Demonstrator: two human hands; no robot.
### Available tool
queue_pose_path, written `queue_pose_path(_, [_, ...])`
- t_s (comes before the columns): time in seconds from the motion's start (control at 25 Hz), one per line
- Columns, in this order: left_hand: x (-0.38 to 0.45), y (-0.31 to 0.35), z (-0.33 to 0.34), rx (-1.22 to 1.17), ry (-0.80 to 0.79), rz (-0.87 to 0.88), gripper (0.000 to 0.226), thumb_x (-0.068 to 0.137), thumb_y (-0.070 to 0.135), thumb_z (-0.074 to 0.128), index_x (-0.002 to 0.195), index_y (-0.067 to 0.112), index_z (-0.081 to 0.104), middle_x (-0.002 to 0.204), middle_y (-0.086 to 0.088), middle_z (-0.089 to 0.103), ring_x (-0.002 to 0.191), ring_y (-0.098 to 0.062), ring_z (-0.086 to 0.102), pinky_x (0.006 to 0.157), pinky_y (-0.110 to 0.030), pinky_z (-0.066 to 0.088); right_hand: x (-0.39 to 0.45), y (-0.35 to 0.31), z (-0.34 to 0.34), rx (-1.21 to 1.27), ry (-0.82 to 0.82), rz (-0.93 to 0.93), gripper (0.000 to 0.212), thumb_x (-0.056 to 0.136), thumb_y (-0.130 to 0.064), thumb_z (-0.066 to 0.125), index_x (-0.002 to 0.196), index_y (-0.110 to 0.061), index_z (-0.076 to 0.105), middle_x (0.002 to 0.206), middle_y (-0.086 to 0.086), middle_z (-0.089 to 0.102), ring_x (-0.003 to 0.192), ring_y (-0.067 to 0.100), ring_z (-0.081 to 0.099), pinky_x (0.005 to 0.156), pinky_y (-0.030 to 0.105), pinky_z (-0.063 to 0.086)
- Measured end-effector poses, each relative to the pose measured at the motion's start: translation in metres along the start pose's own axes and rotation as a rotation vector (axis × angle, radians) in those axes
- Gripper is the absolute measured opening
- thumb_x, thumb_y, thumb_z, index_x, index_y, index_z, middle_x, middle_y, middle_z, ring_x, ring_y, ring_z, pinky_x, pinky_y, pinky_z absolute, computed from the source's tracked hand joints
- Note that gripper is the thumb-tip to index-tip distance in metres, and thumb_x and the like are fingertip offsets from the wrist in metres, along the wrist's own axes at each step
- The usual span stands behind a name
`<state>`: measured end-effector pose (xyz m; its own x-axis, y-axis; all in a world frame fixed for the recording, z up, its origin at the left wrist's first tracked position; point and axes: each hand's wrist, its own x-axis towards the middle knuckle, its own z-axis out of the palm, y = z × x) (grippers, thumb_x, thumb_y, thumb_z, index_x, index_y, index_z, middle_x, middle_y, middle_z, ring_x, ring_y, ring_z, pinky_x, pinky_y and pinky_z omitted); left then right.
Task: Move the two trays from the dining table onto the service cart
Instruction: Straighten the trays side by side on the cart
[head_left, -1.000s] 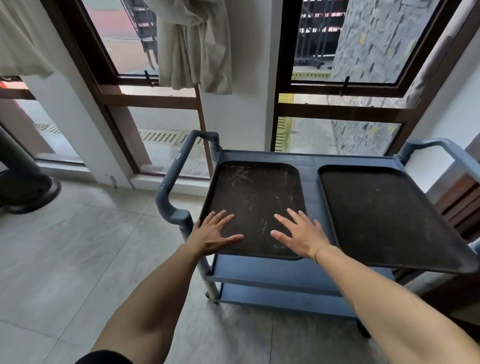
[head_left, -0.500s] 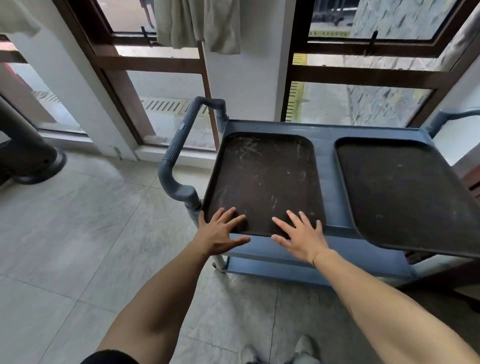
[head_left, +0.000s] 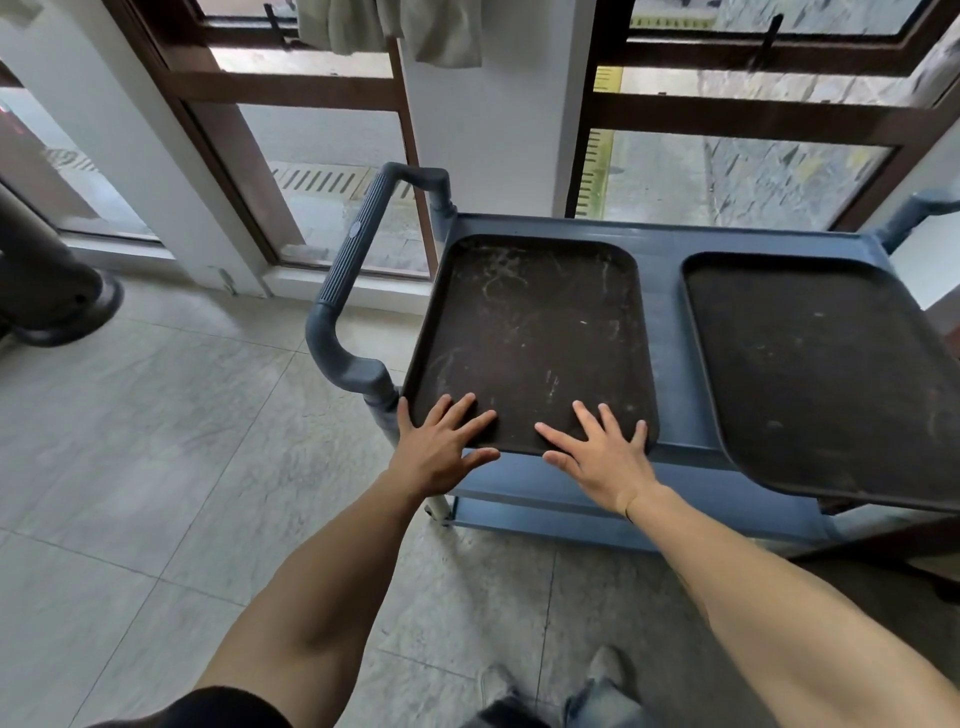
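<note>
The top shelf of the service cart (head_left: 662, 332) is almost fully occupied by the left tray (head_left: 530, 332) and the right tray (head_left: 821, 374); only a narrow blue strip remains between them and along the far edge. The right tray overhangs the near edge. The ribbed cart handle (head_left: 353, 270) blocks access from the left side. The left hand (head_left: 441, 449) and right hand (head_left: 602, 457) cover the left tray's near rim. The tiled floor (head_left: 156, 441) to the left is open.
</note>
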<state>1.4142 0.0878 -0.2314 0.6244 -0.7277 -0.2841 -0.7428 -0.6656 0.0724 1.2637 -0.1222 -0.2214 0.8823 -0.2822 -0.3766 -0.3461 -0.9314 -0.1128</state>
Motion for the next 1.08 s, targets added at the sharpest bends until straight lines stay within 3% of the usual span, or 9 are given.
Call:
queue_pose_path(0.48, [0.025, -0.003, -0.003, 0.068, 0.047, 0.02, 0.084, 0.073, 0.078, -0.013, 0.152, 0.053, 0.001, 0.167, 0.005, 0.0, 0.153, -0.027, 0.002, 0.107, -0.078, -0.004, 0.026, 0.009, -0.006, -0.009, 0.01, -0.016, 0.059, 0.084, -0.072, -0.003, 0.141, -0.066, 0.007, 0.165, 0.003, -0.001, 0.148, 0.039, -0.007, 0.106, 0.075, 0.003])
queue_pose_path(0.68, [0.042, -0.001, 0.007, 0.074, 0.039, 0.006, 0.06, 0.093, 0.07, 0.013, 0.15, 0.056, 0.001, 0.167, 0.003, -0.001, 0.153, -0.029, 0.002, 0.105, -0.077, -0.004, 0.041, 0.013, -0.005, 0.004, -0.033, 0.001, 0.051, 0.092, -0.067, 0.005, 0.143, -0.065, 0.009, 0.165, 0.001, -0.004, 0.149, 0.037, -0.01, 0.108, 0.074, 0.004])
queue_pose_path(0.88, [0.052, -0.008, 0.01, 0.025, 0.003, 0.021, 0.078, 0.075, 0.081, -0.015, 0.148, 0.059, -0.002, 0.167, 0.007, -0.006, 0.153, -0.025, -0.003, 0.108, -0.075, -0.005, 0.052, 0.015, -0.002, 0.041, -0.053, 0.001, 0.054, 0.09, -0.071, 0.002, 0.143, -0.065, 0.012, 0.165, 0.0, -0.006, 0.148, 0.037, -0.013, 0.108, 0.074, 0.0])
queue_pose_path(1.0, [0.052, -0.008, 0.012, 0.008, 0.007, 0.015, 0.076, 0.076, 0.082, -0.016, 0.147, 0.06, -0.004, 0.167, 0.008, -0.008, 0.153, -0.024, -0.006, 0.108, -0.073, -0.01, 0.051, 0.014, -0.001, 0.021, -0.049, 0.006, 0.057, 0.087, -0.076, 0.006, 0.143, -0.065, 0.009, 0.165, 0.0, -0.008, 0.148, 0.037, -0.013, 0.108, 0.074, 0.0])
queue_pose_path(1.08, [0.05, -0.008, 0.012, 0.0, -0.011, 0.021, 0.075, 0.076, 0.085, -0.01, 0.147, 0.06, -0.004, 0.166, 0.008, -0.009, 0.152, -0.024, -0.007, 0.107, -0.072, -0.013, 0.05, 0.014, -0.001, -0.012, -0.074, -0.007, 0.059, 0.087, -0.077, 0.018, 0.143, -0.065, 0.005, 0.165, 0.001, -0.011, 0.148, 0.038, -0.015, 0.107, 0.075, 0.001])
